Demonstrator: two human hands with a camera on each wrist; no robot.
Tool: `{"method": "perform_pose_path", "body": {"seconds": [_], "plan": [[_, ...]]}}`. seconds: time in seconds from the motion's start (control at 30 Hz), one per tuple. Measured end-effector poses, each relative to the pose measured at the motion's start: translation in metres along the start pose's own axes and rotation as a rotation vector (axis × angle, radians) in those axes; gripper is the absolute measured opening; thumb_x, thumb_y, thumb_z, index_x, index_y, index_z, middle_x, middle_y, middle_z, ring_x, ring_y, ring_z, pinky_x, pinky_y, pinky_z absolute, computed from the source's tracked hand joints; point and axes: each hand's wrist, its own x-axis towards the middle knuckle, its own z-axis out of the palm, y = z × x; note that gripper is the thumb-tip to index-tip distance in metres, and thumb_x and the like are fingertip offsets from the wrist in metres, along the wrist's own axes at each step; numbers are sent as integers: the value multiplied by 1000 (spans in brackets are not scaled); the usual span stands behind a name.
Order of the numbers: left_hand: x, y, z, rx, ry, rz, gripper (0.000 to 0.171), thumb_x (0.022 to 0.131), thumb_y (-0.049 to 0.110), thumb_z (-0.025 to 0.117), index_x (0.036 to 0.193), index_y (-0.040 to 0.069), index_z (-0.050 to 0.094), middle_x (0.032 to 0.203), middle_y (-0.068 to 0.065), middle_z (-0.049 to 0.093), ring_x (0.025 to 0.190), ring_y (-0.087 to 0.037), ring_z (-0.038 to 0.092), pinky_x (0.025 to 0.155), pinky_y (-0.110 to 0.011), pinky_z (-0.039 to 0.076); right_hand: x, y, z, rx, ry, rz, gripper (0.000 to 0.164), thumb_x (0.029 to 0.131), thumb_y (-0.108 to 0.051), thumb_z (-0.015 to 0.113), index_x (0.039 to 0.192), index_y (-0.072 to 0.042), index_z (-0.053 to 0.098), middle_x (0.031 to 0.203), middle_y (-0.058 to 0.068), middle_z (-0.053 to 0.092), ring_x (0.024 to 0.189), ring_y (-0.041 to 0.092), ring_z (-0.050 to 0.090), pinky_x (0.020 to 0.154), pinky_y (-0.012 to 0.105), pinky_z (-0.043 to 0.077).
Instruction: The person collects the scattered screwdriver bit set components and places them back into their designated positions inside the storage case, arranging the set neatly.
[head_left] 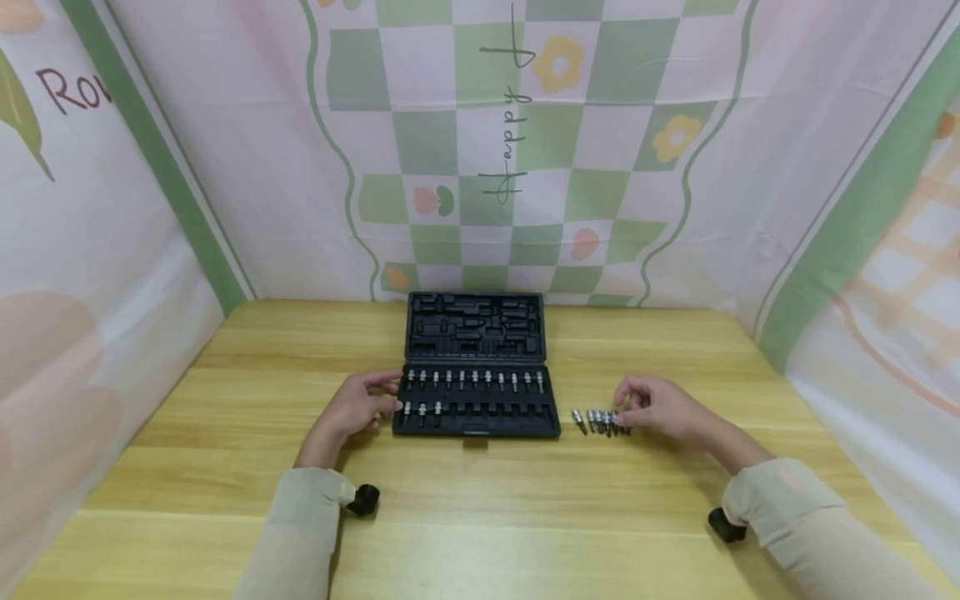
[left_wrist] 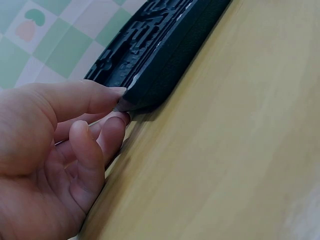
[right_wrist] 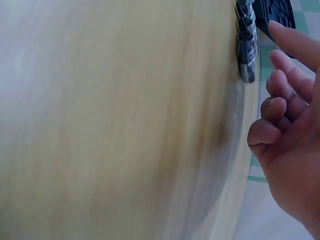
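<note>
A black case [head_left: 476,425] lies unfolded on the table, its lid [head_left: 475,327] leaning back with moulded hollows. Silver-topped socket bits [head_left: 474,380] fill the case's rear row; three more bits [head_left: 422,412] stand at the left of the front row, whose other slots show bare. My left hand [head_left: 352,410] pinches the case's left edge, thumb over the rim [left_wrist: 131,95] and fingertips beneath. Right of the case lies a small row of loose socket bits [head_left: 598,419]. Over its right end hovers my right hand [head_left: 663,408], fingers loosely bent, thumb and fingertips apart with nothing between them.
The wooden table [head_left: 480,517] reaches back to a patterned cloth [head_left: 495,167] hanging behind it, with more cloth along both sides. A small black device [head_left: 364,500] sits at the left wrist and another [head_left: 727,526] at the right.
</note>
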Motion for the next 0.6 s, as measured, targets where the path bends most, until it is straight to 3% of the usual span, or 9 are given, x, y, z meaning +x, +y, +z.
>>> {"method": "perform_pose_path", "body": {"seconds": [0.27, 0.6], "plan": [[0, 0, -1, 11, -1, 7, 55, 87, -1, 67, 138, 12, 56, 119, -14, 58, 69, -19, 58, 49, -29, 45, -9, 6, -5, 12, -14, -5, 27, 80, -14, 80, 97, -3, 62, 71, 4, 52, 61, 12, 48, 57, 27, 44], [-1, 1, -1, 17, -4, 5, 54, 88, 0, 67, 139, 12, 55, 119, -13, 58, 70, -20, 58, 50, -30, 45, -11, 13, -6, -50, -1, 7, 26, 80, -18, 80, 95, -6, 63, 73, 4, 53, 65, 14, 48, 58, 27, 44]]}}
